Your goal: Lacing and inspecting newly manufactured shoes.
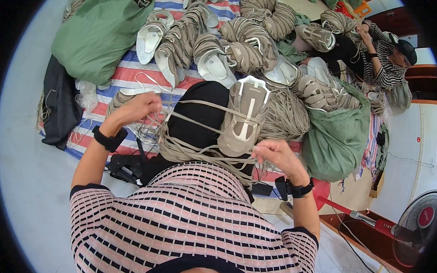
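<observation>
A taupe and white shoe upper point(243, 119) lies over my right knee, with flat beige laces strung across it. My left hand point(141, 106) is raised left of my dark-clad knee point(200, 117), its fingers closed on a shoelace point(200, 103) that stretches over to the upper. Close to the lower end of the upper, my right hand point(277, 157) is closed in a pinch on a lace; its exact hold is partly hidden. More loose laces point(194, 150) drape over my lap, and a thick hank of laces point(285, 115) lies right of the upper.
Stacked shoe uppers point(248, 39) cover the striped sheet point(127, 75) ahead. Green sacks stand at the left point(99, 33) and right point(336, 133). Another person point(382, 60) handles uppers at the far right. A fan point(417, 225) stands at the lower right.
</observation>
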The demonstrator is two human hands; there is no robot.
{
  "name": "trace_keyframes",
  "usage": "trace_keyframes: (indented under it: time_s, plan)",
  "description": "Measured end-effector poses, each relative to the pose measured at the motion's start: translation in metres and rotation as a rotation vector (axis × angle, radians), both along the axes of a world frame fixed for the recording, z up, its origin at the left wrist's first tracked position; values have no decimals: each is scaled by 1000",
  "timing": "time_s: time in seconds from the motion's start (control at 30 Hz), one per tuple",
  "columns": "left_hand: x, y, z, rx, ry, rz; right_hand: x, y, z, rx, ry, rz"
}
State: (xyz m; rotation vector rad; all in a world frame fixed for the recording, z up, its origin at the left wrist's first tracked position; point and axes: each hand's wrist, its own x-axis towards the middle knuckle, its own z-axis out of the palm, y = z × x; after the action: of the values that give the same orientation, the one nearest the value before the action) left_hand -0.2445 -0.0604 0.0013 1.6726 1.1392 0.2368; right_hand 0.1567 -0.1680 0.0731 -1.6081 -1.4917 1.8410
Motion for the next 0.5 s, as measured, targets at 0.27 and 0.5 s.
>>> trace_keyframes:
  time_s: [0.27,0.5]
  plan:
    - [110,-38,34,315,-332,-394,-37,3,-14,195,-66,212]
    - [169,-46,26,-472,-585,-158,-48,10,-9,137,-26,62]
